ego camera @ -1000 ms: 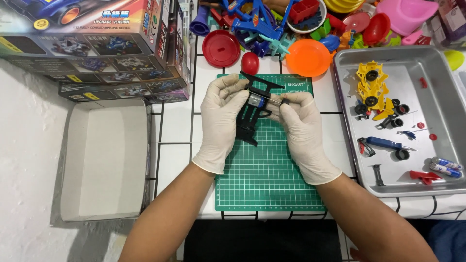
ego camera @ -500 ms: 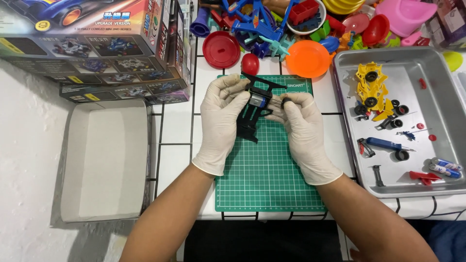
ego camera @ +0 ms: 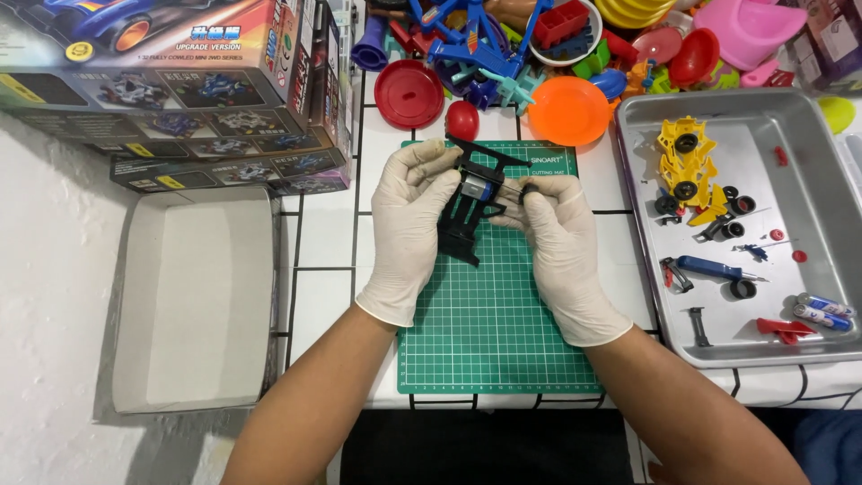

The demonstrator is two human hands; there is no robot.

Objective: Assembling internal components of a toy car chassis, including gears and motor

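Above the green gridded cutting mat, our gloved left hand grips the black plastic toy-car chassis steady while our right hand pinches its small motor end.

Black chassis between gloved hands

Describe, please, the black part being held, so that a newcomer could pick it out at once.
Find the green cutting mat at the table's centre. Above it, the gloved left hand and right hand hold a black toy-car chassis, the only black frame there, carrying a small silver-blue motor.
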